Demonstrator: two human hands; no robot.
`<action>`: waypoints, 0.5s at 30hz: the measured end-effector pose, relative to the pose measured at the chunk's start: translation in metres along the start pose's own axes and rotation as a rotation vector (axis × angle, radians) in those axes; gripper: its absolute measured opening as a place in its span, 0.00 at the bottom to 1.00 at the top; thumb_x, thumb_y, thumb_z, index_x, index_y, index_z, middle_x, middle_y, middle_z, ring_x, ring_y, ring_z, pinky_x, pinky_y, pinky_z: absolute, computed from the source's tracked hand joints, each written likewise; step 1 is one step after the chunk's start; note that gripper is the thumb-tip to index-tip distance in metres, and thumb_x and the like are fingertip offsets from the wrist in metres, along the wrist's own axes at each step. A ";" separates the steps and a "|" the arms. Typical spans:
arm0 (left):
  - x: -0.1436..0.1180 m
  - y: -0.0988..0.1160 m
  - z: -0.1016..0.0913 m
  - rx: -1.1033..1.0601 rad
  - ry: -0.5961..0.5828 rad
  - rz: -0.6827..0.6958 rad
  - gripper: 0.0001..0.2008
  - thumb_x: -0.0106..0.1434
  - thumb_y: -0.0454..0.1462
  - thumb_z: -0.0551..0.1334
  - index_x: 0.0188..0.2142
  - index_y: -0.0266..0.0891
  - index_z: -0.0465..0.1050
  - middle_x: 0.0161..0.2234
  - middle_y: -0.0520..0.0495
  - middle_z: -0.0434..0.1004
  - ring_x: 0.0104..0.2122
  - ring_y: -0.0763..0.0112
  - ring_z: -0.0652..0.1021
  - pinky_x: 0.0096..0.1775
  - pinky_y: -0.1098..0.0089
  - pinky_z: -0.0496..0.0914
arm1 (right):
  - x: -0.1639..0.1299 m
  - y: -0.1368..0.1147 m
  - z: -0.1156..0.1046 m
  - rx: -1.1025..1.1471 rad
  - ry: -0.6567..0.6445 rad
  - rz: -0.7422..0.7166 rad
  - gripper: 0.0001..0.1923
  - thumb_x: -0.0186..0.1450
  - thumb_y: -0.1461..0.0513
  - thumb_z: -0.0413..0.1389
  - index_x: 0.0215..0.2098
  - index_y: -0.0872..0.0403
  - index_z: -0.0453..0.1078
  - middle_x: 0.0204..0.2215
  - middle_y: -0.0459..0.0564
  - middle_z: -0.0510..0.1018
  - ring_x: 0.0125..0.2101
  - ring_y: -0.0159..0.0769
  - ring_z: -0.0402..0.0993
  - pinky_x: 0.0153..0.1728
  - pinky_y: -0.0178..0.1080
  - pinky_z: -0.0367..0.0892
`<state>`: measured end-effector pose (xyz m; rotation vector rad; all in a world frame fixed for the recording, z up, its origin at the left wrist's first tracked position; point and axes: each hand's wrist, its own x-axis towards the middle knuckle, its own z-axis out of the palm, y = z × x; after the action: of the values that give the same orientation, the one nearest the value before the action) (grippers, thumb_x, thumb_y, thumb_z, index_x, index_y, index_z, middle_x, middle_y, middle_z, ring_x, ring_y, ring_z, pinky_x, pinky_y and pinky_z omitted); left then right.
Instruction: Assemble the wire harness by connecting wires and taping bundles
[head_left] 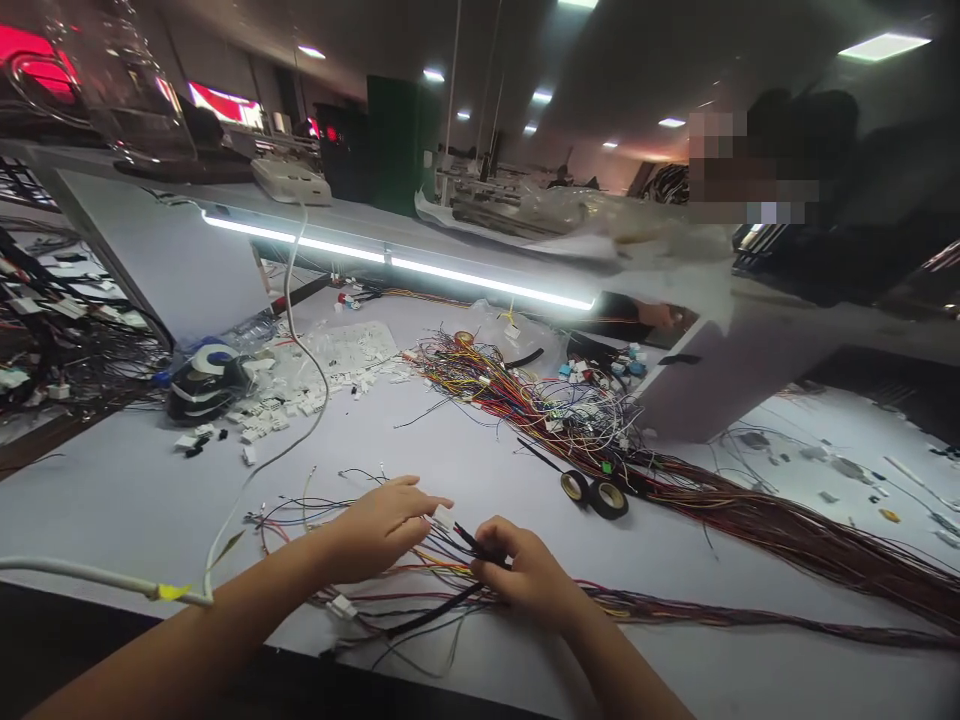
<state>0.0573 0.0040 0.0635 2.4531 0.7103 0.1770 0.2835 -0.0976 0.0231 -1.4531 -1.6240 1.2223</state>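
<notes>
My left hand (382,530) reaches over the loose wires with its fingers stretched out and apart. Its index finger and thumb are right by a small white connector (444,517); I cannot tell how firmly they touch it. Black-sleeved wires (469,541) run from this connector into my right hand (525,572), whose thumb and fingers are pinched around them. Below both hands lies a wire bundle (637,606) in red, yellow and black, its loose ends fanning out to the left. Another white connector (343,607) rests among those ends, near the table's front edge.
Two black tape rolls (608,498) lie beyond my right hand. A large wire harness (720,497) crosses the table to the right. White connector housings (274,412) are scattered at left, near a black tape dispenser (206,380). A white cable (319,370) hangs from the shelf.
</notes>
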 end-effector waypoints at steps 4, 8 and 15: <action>0.008 0.023 0.018 -0.129 -0.069 -0.132 0.21 0.69 0.46 0.47 0.49 0.41 0.74 0.46 0.45 0.80 0.45 0.60 0.76 0.49 0.63 0.66 | 0.008 0.008 0.006 0.046 0.153 0.044 0.07 0.60 0.60 0.54 0.31 0.52 0.58 0.24 0.39 0.60 0.26 0.30 0.57 0.29 0.33 0.56; 0.018 0.027 0.045 0.071 -0.010 0.011 0.15 0.68 0.40 0.52 0.48 0.41 0.73 0.46 0.43 0.79 0.47 0.58 0.76 0.53 0.57 0.62 | 0.010 0.013 0.008 0.094 0.155 0.054 0.08 0.58 0.62 0.54 0.29 0.52 0.57 0.24 0.39 0.59 0.27 0.30 0.56 0.28 0.33 0.55; 0.018 0.013 0.058 0.473 -0.052 0.196 0.07 0.65 0.36 0.55 0.39 0.41 0.71 0.33 0.46 0.78 0.31 0.62 0.77 0.30 0.67 0.66 | 0.011 0.015 0.006 0.230 -0.008 0.121 0.06 0.59 0.60 0.53 0.32 0.53 0.61 0.25 0.42 0.67 0.26 0.31 0.61 0.29 0.34 0.57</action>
<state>0.0943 -0.0243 0.0228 2.9677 0.5326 0.0182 0.2823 -0.0891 0.0057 -1.4172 -1.3663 1.4328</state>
